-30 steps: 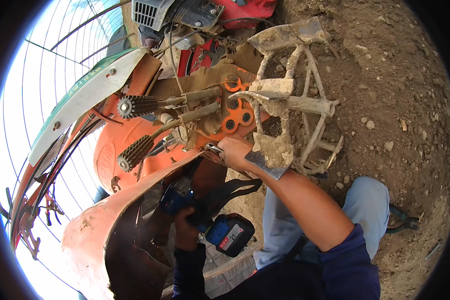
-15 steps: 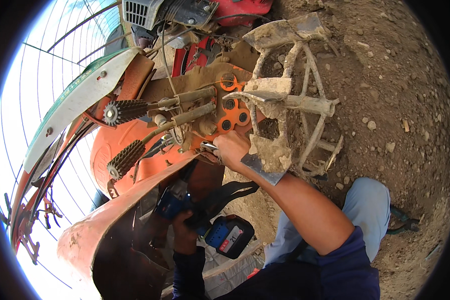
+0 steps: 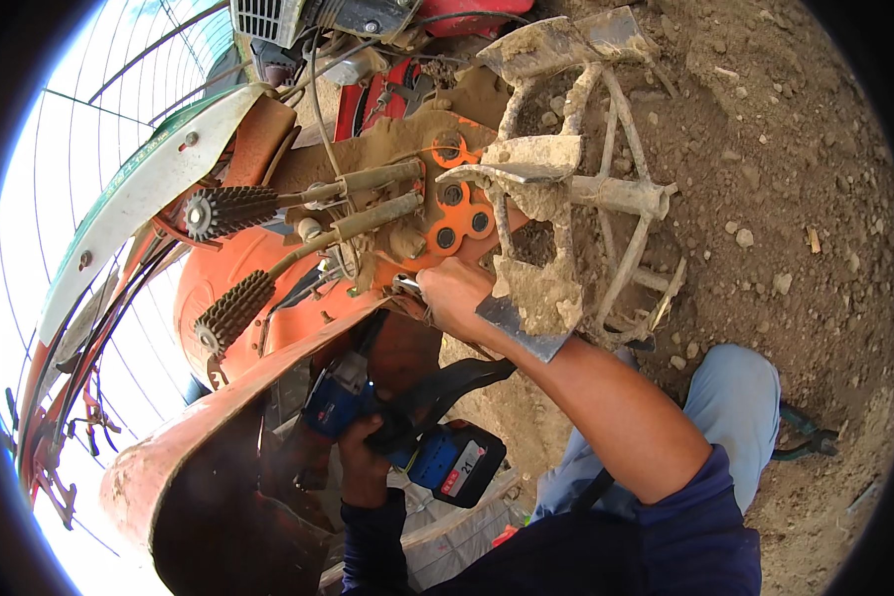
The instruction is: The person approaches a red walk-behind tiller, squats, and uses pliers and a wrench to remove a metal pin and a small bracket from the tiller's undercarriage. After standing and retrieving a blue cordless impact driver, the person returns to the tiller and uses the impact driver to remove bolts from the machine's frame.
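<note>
My left hand (image 3: 366, 452) grips a blue and black cordless power tool (image 3: 397, 437) low in the view, its nose pointing up under the orange fender (image 3: 219, 417) of a mud-caked tiller. My right hand (image 3: 454, 298) reaches up to the orange hub plate (image 3: 457, 214) and is closed on a small metal wrench (image 3: 407, 287) at a fastener there. Just to the right of that hand sits the muddy metal cage wheel (image 3: 576, 189) with its paddle blades.
Two ribbed handle grips (image 3: 230, 209) stick out on rods at the left. The engine (image 3: 308, 15) is at the top. Loose brown soil with small stones (image 3: 765, 199) covers the right side. My knee in light trousers (image 3: 735, 397) rests on the ground.
The view has shifted slightly, so the machine sits a little higher and to the left. Both hands stay at the same spots on the tool and the hub.
</note>
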`<action>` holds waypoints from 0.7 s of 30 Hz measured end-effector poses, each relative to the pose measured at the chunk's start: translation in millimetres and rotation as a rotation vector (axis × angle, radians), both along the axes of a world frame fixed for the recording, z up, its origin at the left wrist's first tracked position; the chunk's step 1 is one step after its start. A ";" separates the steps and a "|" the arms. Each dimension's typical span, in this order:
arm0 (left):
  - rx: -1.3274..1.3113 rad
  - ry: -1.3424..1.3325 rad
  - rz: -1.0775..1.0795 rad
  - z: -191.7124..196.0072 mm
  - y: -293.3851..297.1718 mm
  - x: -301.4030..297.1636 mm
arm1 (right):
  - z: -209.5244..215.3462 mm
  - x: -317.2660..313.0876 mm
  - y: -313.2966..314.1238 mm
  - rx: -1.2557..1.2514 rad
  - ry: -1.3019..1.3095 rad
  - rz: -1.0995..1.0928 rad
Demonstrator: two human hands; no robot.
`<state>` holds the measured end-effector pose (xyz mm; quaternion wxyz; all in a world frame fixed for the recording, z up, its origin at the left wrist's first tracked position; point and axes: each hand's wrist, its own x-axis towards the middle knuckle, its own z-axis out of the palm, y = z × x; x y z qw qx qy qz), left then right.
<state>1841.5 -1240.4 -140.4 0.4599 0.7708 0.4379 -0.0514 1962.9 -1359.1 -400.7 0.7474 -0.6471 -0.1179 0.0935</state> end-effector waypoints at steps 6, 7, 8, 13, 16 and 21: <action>0.314 -0.060 -0.291 -9.7 -19.1 -7.8 | 0.3 0.7 7.8 -0.065 -0.060 -0.162; 0.298 -0.057 -0.299 -10.1 -18.8 -9.5 | 0.3 1.7 9.2 -0.067 -0.040 -0.115; 0.160 -0.049 -0.122 -9.9 -15.0 -5.4 | -0.2 2.9 9.3 -0.069 -0.020 -0.067; -0.028 -0.040 0.066 -5.5 3.0 -1.0 | -2.1 4.0 4.3 -0.042 -0.112 0.019; -0.018 -0.045 0.064 -4.1 5.6 -5.8 | -3.2 2.7 3.7 -0.029 -0.096 0.071; -0.008 -0.026 0.068 -3.9 -0.9 -4.9 | -5.9 -0.7 12.1 0.022 -0.031 0.035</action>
